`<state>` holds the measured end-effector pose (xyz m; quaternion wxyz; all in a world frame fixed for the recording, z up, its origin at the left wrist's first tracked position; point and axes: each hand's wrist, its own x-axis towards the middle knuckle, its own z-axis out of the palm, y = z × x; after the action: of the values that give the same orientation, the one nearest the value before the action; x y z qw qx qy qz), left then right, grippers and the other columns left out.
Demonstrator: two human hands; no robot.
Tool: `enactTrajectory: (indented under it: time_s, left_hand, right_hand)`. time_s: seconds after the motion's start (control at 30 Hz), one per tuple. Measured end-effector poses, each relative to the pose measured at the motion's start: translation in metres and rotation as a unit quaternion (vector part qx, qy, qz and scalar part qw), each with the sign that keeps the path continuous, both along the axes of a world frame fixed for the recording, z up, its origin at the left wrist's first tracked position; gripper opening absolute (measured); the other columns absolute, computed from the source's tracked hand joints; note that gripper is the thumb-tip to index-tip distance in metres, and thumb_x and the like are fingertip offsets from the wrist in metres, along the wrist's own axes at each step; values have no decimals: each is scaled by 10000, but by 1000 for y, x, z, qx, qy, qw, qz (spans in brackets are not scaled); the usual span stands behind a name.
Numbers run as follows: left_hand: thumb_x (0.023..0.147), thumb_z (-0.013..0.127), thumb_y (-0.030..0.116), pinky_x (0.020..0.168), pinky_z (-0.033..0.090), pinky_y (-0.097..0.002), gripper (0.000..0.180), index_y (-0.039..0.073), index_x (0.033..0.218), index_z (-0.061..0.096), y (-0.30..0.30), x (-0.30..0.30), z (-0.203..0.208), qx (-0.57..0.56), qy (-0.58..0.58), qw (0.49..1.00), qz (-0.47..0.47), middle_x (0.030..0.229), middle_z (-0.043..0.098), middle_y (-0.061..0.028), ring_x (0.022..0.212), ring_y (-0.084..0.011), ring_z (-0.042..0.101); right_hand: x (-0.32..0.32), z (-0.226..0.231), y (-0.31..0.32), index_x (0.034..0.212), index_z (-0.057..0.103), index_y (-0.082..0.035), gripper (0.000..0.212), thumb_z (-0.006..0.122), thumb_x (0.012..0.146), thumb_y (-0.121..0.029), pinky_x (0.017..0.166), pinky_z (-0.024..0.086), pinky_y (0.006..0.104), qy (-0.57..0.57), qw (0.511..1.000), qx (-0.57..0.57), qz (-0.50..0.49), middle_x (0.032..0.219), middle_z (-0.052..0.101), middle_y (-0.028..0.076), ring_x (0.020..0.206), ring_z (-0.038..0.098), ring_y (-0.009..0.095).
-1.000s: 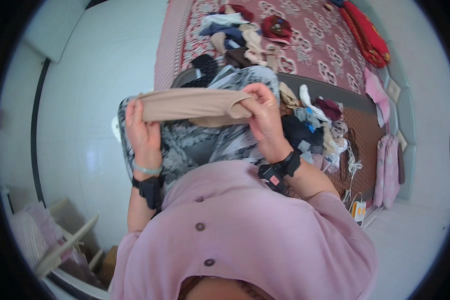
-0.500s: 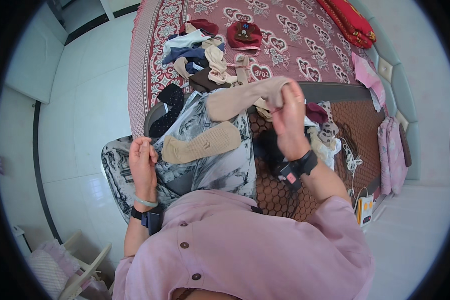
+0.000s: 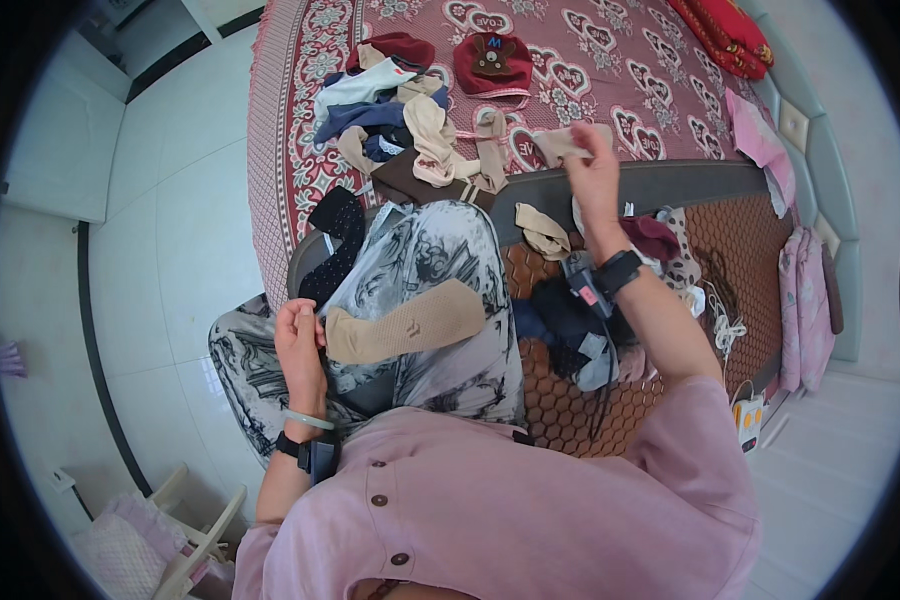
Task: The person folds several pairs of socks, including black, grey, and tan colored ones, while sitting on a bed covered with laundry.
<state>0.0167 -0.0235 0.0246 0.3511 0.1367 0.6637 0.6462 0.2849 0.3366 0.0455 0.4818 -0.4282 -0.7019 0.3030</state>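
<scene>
A beige sock [image 3: 560, 147] hangs from my right hand [image 3: 595, 185], whose fingers pinch it above the mat's far edge. A second beige sock [image 3: 405, 322], with a fine mesh texture, lies across my patterned trousers. My left hand [image 3: 299, 345] is beside that sock's cuff, with fingers curled together and nothing visible in them. Beyond my left hand a black dotted sock [image 3: 337, 240] lies over the mat's rim.
On the bed a pile of socks [image 3: 380, 105] sits near a dark red cap [image 3: 492, 65]. Right of my legs, dark socks [image 3: 568, 310], a folded beige sock [image 3: 542, 230] and a white cord [image 3: 722, 322] lie on the brown mat [image 3: 750, 260]. A yellow-white controller [image 3: 748, 420] is at its edge.
My right hand has carried its beige sock forward, away from above my lap toward the bed. My left hand stays beside the sock on my lap. The view has shifted slightly.
</scene>
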Motion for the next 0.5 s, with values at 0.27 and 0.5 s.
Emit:
enactTrajectory:
  time_s: [0.27,0.5]
  left_hand:
    - [1010,534,176,566,352,-184,122,64,1005,585,2,-5,-10,-6,-12,1000,10,701,489,38,605,-42,426]
    - [1006,538,180,565,355,-186,128,63,1002,587,3,-6,-8,3,-22,1000,11,700,494,36,603,-46,431]
  right_hand:
    - [-56,-76,-13,913,633,-11,188,702,815,-156,698,492,348,-282,956,-28,70,794,592,117,742,594,231]
    - [-43,-15,3,1043,597,-22,164,525,907,38,867,500,280,252,884,-346,188,1023,655,79,953,647,180]
